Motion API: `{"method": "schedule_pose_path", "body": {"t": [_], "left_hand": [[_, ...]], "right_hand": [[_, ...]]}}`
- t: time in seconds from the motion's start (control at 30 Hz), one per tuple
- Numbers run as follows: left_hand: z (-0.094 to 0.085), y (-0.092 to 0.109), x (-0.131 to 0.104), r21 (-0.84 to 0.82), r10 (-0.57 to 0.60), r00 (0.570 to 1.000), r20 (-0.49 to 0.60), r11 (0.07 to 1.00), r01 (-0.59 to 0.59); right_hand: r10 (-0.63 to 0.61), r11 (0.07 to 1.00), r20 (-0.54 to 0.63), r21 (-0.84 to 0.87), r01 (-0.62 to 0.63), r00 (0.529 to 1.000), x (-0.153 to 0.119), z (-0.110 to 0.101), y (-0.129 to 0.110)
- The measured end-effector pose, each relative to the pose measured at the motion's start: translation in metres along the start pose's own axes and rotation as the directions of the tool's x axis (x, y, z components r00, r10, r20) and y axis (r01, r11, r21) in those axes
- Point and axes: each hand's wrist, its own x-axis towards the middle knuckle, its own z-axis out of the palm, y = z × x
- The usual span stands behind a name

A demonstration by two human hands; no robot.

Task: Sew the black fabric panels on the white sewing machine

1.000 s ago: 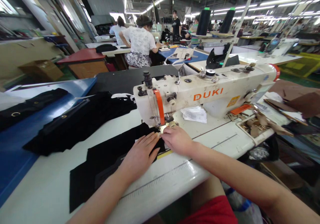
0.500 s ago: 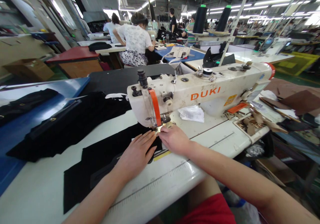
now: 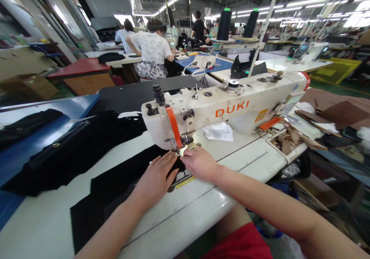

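Flat on a piece of black fabric, my left hand rests with its fingers stretched toward the needle area of a white sewing machine. Close by on the right, my right hand has its fingers bent and pressed together at the fabric's edge beside the presser foot. The fingertips hide part of the fabric and of the stitching spot. An orange guard stands in front of the machine's needle end. The fabric spreads left over the white sewing table.
More black pieces lie to the left, partly over a blue surface. White labels are stacked under the machine arm. A tray of small parts sits at the right. Thread cones stand behind; other people work beyond.
The view has turned slightly, so the machine appears a little further left. Both hands stay on the fabric beside the needle area, with hardly any visible movement.
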Motion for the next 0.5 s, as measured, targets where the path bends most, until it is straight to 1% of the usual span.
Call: {"method": "schedule_pose_path", "body": {"t": [0.2, 0.3, 0.4, 0.5], "left_hand": [[0.001, -0.006, 0.008, 0.019, 0.0, 1.0, -0.02, 1.0, 0.0], [0.002, -0.006, 0.004, 0.023, -0.008, 1.0, -0.022, 1.0, 0.009], [-0.002, -0.001, -0.014, 0.028, -0.026, 1.0, -0.003, 0.999, 0.026], [-0.015, 0.008, -0.042, 0.061, -0.03, 1.0, 0.009, 0.998, 0.03]], "right_hand": [[0.013, 1.0, -0.02, -0.006, -0.013, 1.0, -0.002, 0.002, 0.001], [0.01, 1.0, -0.048, -0.006, -0.011, 0.999, -0.006, 0.005, 0.001], [-0.015, 1.0, -0.131, 0.014, 0.017, 0.991, -0.011, 0.007, 0.001], [-0.052, 0.997, -0.213, 0.053, 0.064, 0.976, -0.015, 0.009, 0.0]]}}
